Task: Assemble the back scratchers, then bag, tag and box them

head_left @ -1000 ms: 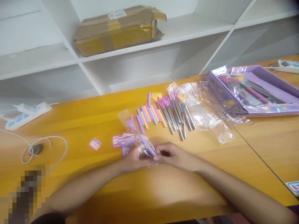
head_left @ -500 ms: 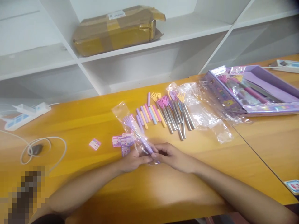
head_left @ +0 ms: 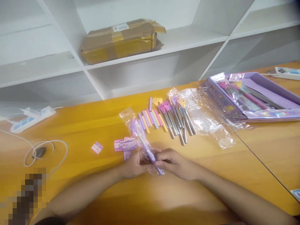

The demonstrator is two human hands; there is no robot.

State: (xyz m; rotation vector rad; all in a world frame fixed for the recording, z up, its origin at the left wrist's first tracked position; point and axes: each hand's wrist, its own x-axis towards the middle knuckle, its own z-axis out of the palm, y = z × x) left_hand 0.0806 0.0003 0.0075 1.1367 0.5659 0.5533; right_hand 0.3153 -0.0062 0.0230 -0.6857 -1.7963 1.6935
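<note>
A purple back scratcher [head_left: 149,152] with a hand-shaped head and metal shaft lies inside a clear plastic bag [head_left: 127,114]. My left hand [head_left: 136,164] is closed on the bag and the scratcher's handle from the left. From the right, my right hand [head_left: 170,161] pinches the same handle near its lower end. Beyond the hands lie several pastel handle sleeves [head_left: 153,118] in a row. Beside them is a bunch of back scratchers [head_left: 174,117] with bare metal shafts. Several small printed cards [head_left: 125,144] lie left of the bag.
A purple box [head_left: 236,107] with bagged scratchers stands at the right. Clear empty bags [head_left: 206,115] lie beside it. Power strips [head_left: 32,120] and a cable [head_left: 67,150] are at the left. One card [head_left: 97,147] lies apart. A taped carton [head_left: 122,42] sits on the shelf behind.
The view has shifted slightly, so the scene sits a little lower. Both hands still hold the bagged scratcher in nearly the same place.
</note>
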